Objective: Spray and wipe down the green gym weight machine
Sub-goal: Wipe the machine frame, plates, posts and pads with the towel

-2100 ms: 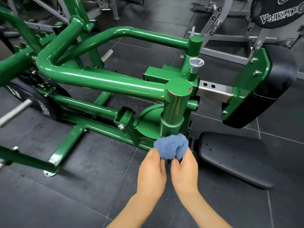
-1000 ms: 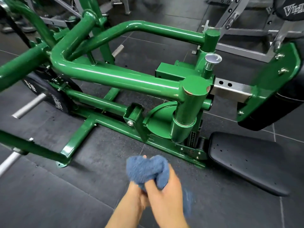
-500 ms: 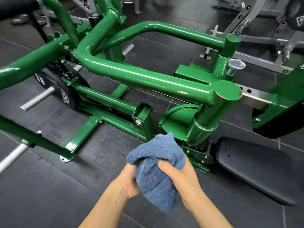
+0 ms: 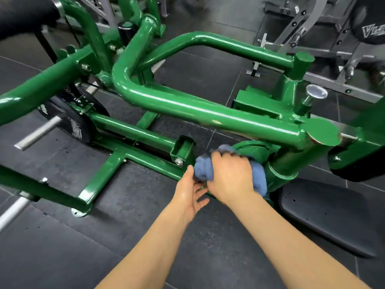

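On the dark rubber floor (image 4: 62,253) of a gym, low at the foot of the green weight machine (image 4: 187,109), a blue cloth (image 4: 203,168) is pressed against the round green plate (image 4: 253,148) beside the upright post (image 4: 291,161). The right hand (image 4: 230,176) lies over the bunched cloth with its fingers curled down onto it, gripping it against the metal; the left hand (image 4: 188,191) sits just beside it, fingers loose and spread, thumb touching the cloth's near edge and grasping nothing. The cloth looks soft, light and easily balled, best held as a wad in the palm. The machine's glossy painted tubes look hard, heavy and fixed in place, likely slick under a damp cloth, so it would be steadied by a tube rather than lifted. A black seat pad (image 4: 325,215) lies to the right on the floor, and a black weight plate (image 4: 70,119) hangs on the frame's left. No spray bottle or other container is in view, so nothing can be said of contents.
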Demonstrator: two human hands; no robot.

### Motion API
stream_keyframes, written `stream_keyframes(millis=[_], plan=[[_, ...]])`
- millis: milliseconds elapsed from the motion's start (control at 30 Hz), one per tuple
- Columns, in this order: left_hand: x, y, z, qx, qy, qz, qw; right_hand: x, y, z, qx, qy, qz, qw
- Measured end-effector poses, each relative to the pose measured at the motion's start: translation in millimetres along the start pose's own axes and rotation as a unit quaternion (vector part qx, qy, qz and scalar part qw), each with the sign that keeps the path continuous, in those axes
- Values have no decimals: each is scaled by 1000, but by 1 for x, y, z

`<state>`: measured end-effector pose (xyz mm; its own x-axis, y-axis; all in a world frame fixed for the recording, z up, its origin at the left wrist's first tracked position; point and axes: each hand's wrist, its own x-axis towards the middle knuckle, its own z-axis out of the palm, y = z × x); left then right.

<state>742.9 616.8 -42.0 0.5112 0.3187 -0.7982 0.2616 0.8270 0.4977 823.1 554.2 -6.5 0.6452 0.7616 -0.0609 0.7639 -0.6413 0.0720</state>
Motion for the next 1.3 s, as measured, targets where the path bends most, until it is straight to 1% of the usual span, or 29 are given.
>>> stream_keyframes(millis=[100,133,200,267,333,367,433,467,533,633,667,700,733,767,800,867,900,967,1000,1033,1100,1133,1167,1233,1267,1300], plan=[[0,6,-6,21,-18,-47,999,-30,3,6,34,14,-79,996],[-1,8,-9,39,-26,-63,997,-33,4,2,51,13,-83,995],[-2,11,-14,74,-29,-75,994,-20,14,-9,81,52,-56,994],[1,17,-25,75,-25,-63,995,4,16,-23,77,87,18,993],[1,24,-31,75,-20,-59,995,30,16,-24,98,49,129,986],[4,29,-35,73,-12,-58,996,40,14,-17,96,16,158,983],[8,35,-43,68,3,-58,996,43,3,1,68,-3,153,986],[9,38,-45,67,7,-56,996,36,-3,5,45,-3,134,990],[10,40,-48,59,13,-54,997,11,-15,7,10,-38,100,994],[5,42,-49,62,-4,-66,996,-24,-21,4,-11,-59,43,997],[5,43,-48,70,-11,-68,995,-25,-20,-4,-11,-80,41,996],[4,42,-51,78,-8,-66,995,-20,-19,-15,7,-87,44,995],[4,41,-54,84,-3,-62,994,-13,-16,-28,18,-81,68,994],[5,40,-56,85,1,-60,995,-1,-11,-35,26,-53,83,995],[6,38,-60,80,7,-63,995,11,-5,-41,47,-59,118,990],[9,34,-65,67,15,-74,995,30,3,-47,120,-146,191,963],[8,33,-66,64,17,-78,995,36,3,-47,155,-173,192,953],[10,34,-64,63,21,-79,995,46,7,-35,127,-171,130,968],[11,36,-61,62,22,-76,995,50,7,-31,121,-186,125,967],[12,39,-58,61,22,-73,995,53,4,-33,120,-196,145,962],[11,45,-49,60,15,-67,996,53,3,-29,149,-179,217,948],[11,47,-45,60,11,-64,996,48,1,-28,136,-161,235,949],[11,49,-40,61,6,-63,996,44,1,-24,110,-117,241,957],[11,49,-34,69,-2,-62,996,35,-2,-14,46,-14,194,980],[13,48,-32,75,-3,-62,995,31,-4,-11,41,14,167,985],[13,45,-31,78,-3,-66,995,26,-6,-10,39,19,139,989]])
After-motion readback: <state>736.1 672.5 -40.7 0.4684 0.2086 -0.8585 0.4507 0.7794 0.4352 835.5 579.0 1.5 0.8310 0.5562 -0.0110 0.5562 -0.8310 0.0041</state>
